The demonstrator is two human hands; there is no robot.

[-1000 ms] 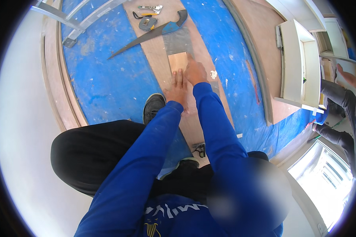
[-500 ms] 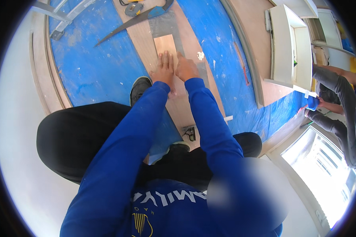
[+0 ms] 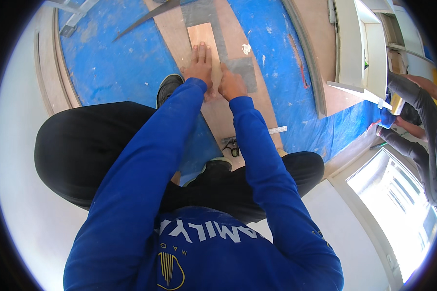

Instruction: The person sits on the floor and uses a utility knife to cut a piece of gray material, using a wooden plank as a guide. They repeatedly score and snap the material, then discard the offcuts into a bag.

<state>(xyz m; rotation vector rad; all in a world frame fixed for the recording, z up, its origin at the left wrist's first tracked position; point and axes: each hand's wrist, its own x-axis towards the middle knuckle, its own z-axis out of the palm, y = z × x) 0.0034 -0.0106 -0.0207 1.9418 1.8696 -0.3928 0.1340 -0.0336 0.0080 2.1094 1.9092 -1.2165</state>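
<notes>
A small pale wood piece (image 3: 201,34) lies on a long plywood board (image 3: 217,119) in front of me. My left hand (image 3: 198,67) presses on it, palm down with the fingers stretched out. Beside the piece's right edge is my right hand (image 3: 233,85), curled, its index finger pointing forward along that edge. Whatever its fingers may hold is hidden. A grey patch (image 3: 243,72) marks the board right of this hand. Nearer to me lies a combination square (image 3: 232,147); its ruler blade (image 3: 277,130) shows past my right sleeve.
Blue sheeting (image 3: 111,68) covers the floor. A handsaw blade (image 3: 143,20) lies far left, below a metal ladder foot (image 3: 68,30). White cabinet frames (image 3: 369,53) and a panel (image 3: 320,72) stand at right. Another person's legs (image 3: 417,106) are at the far right, near a bright window (image 3: 393,194).
My right hand has slid toward me along the wood piece's edge, while my left hand keeps its place on it. The view has shifted, so the board appears higher.
</notes>
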